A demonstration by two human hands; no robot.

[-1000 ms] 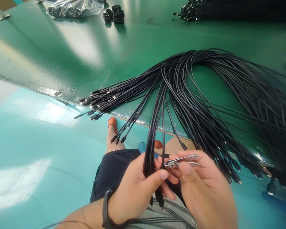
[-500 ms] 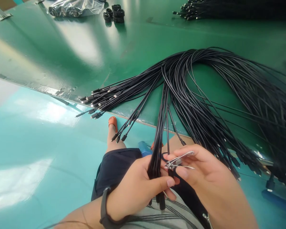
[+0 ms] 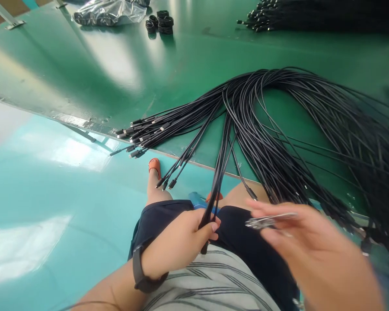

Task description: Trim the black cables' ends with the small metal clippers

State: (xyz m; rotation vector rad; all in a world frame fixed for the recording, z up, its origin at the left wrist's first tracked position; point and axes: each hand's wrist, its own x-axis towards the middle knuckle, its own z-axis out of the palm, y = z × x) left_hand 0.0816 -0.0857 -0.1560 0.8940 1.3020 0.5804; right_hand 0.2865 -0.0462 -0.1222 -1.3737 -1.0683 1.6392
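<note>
My left hand (image 3: 181,244) is closed around a small bunch of black cables (image 3: 221,162) that hang off the green table's edge (image 3: 194,163) down to my lap. A black band sits on that wrist. My right hand (image 3: 307,250), blurred by motion, pinches a silver metal clipper (image 3: 266,221) to the right of the bunch, apart from the cables. A large fan of black cables (image 3: 294,129) with plug ends spreads over the table (image 3: 94,82) above both hands.
Another heap of black cables (image 3: 311,15) lies at the table's far right. A clear plastic bag (image 3: 108,13) and small black coils (image 3: 160,21) sit at the far left. Below the table are the teal floor (image 3: 52,194) and my knees and orange sandal (image 3: 154,165).
My right hand with the clipper has moved right, away from the bunch. My left hand has slid down and left, gripping the cables nearer their ends.
</note>
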